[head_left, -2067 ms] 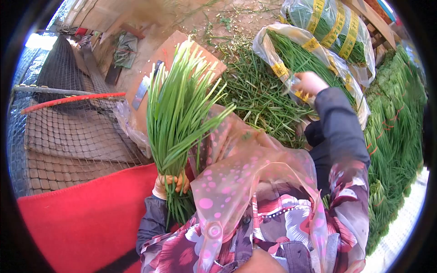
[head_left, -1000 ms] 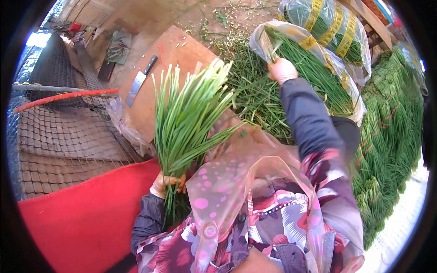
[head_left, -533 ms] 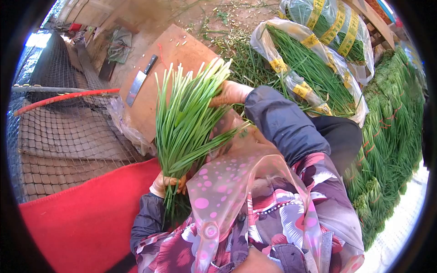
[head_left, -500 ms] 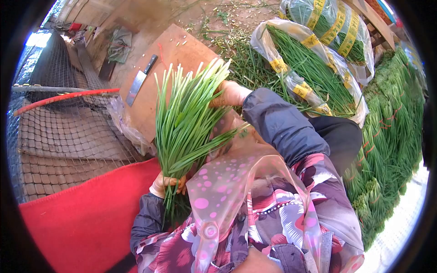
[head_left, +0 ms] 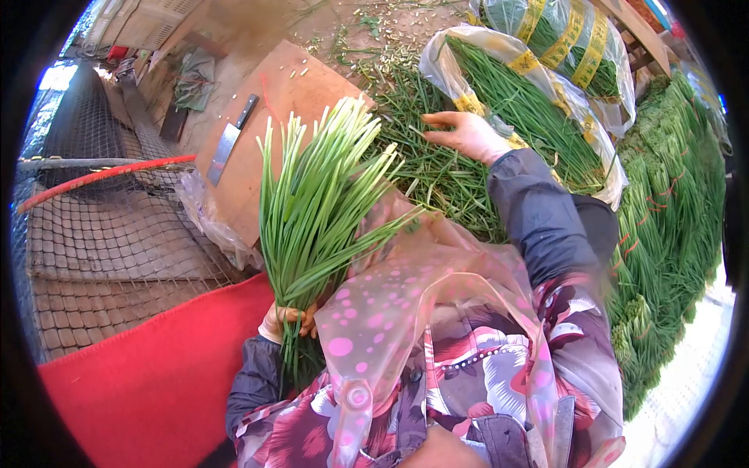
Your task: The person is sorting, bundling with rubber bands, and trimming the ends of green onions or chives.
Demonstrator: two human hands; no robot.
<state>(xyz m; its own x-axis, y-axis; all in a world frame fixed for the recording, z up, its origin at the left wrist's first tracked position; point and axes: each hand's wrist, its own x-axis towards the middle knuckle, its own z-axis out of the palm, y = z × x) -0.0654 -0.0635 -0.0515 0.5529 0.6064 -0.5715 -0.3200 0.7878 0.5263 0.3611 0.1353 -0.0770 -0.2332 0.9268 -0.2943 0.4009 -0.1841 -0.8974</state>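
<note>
- left hand (head_left: 290,318) fist-grips chive bunch (head_left: 316,203) near its base, tips fanning upward, at lap
- right hand (head_left: 468,134) spread, empty, over loose chive pile (head_left: 433,168)
- cleaver (head_left: 228,140) lies on cutting board (head_left: 269,125)

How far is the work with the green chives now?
Done: two wrapped bundles with yellow tape lie at the top. In hand: the left hand grips a chive bunch; the open right hand reaches over loose chives. Left: the big chive pile at right, unwrapped.

Yellow bands (head_left: 470,102) on the clear bags (head_left: 499,58) carry dark print; too small to read; nothing else lettered.
</note>
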